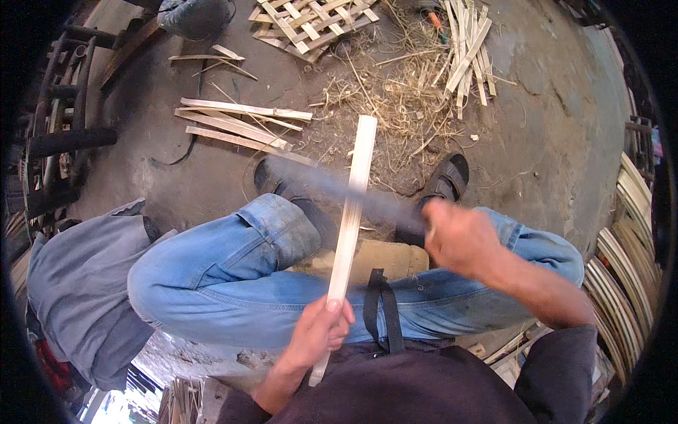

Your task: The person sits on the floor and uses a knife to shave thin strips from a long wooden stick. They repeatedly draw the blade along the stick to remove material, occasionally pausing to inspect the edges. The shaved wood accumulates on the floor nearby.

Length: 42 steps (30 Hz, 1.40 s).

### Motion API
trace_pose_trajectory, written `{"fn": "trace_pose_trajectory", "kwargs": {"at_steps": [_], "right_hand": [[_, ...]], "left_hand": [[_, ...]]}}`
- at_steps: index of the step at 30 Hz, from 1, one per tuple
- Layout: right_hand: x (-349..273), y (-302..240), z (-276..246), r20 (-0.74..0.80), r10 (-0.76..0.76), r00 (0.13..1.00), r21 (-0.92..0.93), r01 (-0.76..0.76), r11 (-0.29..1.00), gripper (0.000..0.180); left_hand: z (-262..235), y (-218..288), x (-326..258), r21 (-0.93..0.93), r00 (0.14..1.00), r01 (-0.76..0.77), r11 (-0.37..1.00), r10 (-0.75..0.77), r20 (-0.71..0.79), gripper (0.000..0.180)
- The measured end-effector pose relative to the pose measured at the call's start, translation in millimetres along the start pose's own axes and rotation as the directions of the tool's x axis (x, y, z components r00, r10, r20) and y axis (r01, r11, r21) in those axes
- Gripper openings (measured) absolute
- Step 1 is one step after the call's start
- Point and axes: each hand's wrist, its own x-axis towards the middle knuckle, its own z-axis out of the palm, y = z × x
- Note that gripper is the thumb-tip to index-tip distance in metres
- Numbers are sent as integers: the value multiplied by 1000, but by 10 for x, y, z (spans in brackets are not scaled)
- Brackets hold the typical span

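My left hand is closed around the lower part of a long, pale bamboo strip, which slants up and away from my lap. In my right hand, fingers wrapped round its handle end, is a long knife. Motion smears its grey blade, which points left across the strip's middle. Whether blade and strip touch, I cannot tell. Beneath the strip, a tan block lies between my jean-clad legs.
Bamboo strips lie on the floor ahead-left, with a woven lattice farther off. Curly shavings cover the floor beyond my sandals, beside another strip pile. Long strips stack at right; grey cloth lies left.
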Motion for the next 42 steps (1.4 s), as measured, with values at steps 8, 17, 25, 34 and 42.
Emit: {"fn": "trace_pose_trajectory", "kwargs": {"at_steps": [8,17,25,34,42], "right_hand": [[309,155,-217,-111,-15,994,13,17,1000,15],[725,-44,-175,247,371,895,956,-288,58,29],[546,-141,-322,-65,333,941,598,-231,768,41],[389,312,-364,-168,141,976,-12,-145,989,45],[1,-220,-119,82,-310,947,-167,320,933,13]], "left_hand": [[-83,-104,-63,-79,998,-11,997,15,54,40],[112,-34,14,156,993,-40,987,22,113,41],[-52,-160,-164,460,968,-235,856,250,30,48],[-40,-13,-93,103,992,-113,988,107,59,49],[-27,5,-12,271,966,-190,944,229,-118,45]]}}
